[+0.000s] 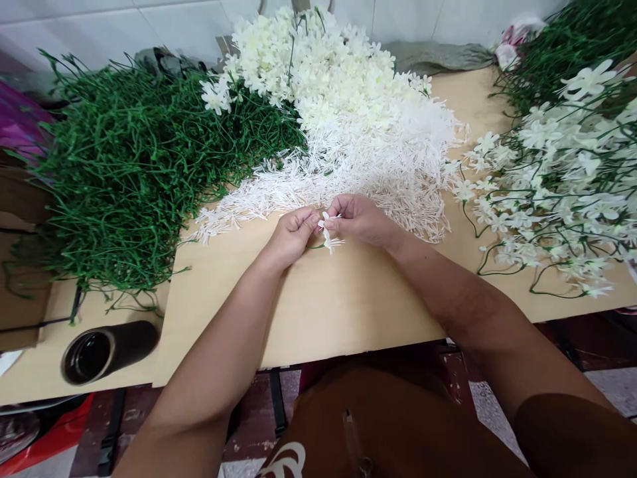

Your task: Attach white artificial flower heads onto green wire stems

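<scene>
Near the middle of the table, my left hand (293,234) is closed in a pinch on a green artificial flower stem (316,247), of which only a short bit shows below the fingers. White petals and thin white stamens of a small artificial flower (328,239) stick out between my two hands. My right hand (362,219) pinches a white flower piece at its thumb and forefinger, close against the left fingertips. Just beyond both hands lies a heap of thin white stamens (343,179), with a pile of loose white blossoms (338,73) behind it.
A thick mass of green stems (134,153) covers the left side. Assembled white flowers on stems (562,179) lie at the right, with more green stems (587,46) behind them. A dark cylindrical cup (112,348) stands near the front left edge. A tiled wall (174,30) borders the back.
</scene>
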Action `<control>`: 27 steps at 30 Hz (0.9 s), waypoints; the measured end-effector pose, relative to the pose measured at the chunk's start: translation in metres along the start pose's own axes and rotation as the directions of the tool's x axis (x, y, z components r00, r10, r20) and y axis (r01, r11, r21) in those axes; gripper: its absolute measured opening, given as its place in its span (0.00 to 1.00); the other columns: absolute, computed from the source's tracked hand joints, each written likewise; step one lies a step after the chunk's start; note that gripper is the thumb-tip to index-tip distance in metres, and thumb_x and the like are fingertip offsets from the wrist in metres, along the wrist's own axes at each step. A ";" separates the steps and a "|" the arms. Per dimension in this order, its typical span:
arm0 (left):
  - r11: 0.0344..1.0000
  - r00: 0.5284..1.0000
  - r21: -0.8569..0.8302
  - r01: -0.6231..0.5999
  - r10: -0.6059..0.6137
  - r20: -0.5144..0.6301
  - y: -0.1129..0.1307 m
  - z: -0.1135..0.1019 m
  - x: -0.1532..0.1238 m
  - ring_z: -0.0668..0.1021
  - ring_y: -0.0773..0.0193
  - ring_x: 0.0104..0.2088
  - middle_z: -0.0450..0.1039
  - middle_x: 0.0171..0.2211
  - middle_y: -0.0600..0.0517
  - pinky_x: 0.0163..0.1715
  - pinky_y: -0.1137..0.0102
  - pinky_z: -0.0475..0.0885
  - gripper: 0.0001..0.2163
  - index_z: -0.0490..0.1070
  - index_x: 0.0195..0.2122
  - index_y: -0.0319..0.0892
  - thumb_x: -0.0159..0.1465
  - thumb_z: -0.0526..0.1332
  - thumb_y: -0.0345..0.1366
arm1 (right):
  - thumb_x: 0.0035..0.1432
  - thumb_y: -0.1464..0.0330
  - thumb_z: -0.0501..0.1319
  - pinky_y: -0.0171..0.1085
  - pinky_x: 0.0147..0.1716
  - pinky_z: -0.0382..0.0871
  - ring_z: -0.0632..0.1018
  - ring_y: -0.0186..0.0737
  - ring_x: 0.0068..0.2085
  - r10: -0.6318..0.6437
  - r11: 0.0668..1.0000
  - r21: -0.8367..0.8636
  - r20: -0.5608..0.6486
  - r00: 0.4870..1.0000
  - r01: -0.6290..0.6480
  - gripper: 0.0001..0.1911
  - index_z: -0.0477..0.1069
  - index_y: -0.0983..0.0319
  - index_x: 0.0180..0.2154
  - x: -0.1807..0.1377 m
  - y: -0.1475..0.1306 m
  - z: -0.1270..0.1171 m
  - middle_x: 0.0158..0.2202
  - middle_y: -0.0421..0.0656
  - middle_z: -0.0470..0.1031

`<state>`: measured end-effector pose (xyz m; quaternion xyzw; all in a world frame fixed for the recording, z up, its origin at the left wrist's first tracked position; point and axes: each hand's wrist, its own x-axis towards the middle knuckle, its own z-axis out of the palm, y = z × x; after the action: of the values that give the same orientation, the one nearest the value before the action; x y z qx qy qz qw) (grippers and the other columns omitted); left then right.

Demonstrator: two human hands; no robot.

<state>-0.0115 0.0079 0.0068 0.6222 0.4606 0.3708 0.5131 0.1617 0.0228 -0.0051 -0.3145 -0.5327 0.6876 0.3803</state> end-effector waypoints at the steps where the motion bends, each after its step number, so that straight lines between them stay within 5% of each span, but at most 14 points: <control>1: 1.000 1.000 -0.009 0.006 -0.006 0.001 0.000 0.001 0.000 0.57 0.70 0.19 0.53 0.16 0.58 0.18 0.71 0.50 0.27 0.60 0.19 0.44 0.52 0.64 0.63 | 0.36 0.53 0.78 0.30 0.24 0.64 0.71 0.29 0.25 -0.009 1.000 -0.012 -0.004 1.000 0.009 0.28 0.66 0.62 0.28 0.000 0.001 0.001 0.22 0.35 0.72; 8: 0.999 1.000 -0.047 0.022 -0.021 0.014 0.002 0.002 0.000 0.55 0.71 0.18 0.52 0.15 0.59 0.17 0.72 0.48 0.29 0.59 0.19 0.44 0.50 0.64 0.66 | 0.35 0.52 0.78 0.30 0.23 0.59 0.68 0.28 0.24 -0.023 0.998 -0.051 -0.039 0.999 0.021 0.30 0.65 0.62 0.28 0.000 0.001 0.006 0.22 0.35 0.70; 27: 0.999 0.995 -0.048 -0.023 0.018 -0.098 -0.001 0.012 0.001 0.55 0.71 0.19 0.49 0.15 0.58 0.18 0.71 0.50 0.28 0.56 0.18 0.44 0.53 0.62 0.64 | 0.31 0.54 0.79 0.31 0.25 0.65 0.70 0.29 0.24 -0.040 0.999 0.014 -0.094 0.995 0.041 0.28 0.67 0.62 0.25 0.007 -0.001 0.009 0.21 0.35 0.71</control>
<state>-0.0005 0.0058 0.0036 0.5954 0.4694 0.4170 0.5012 0.1510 0.0245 -0.0018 -0.3327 -0.5150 0.6684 0.4212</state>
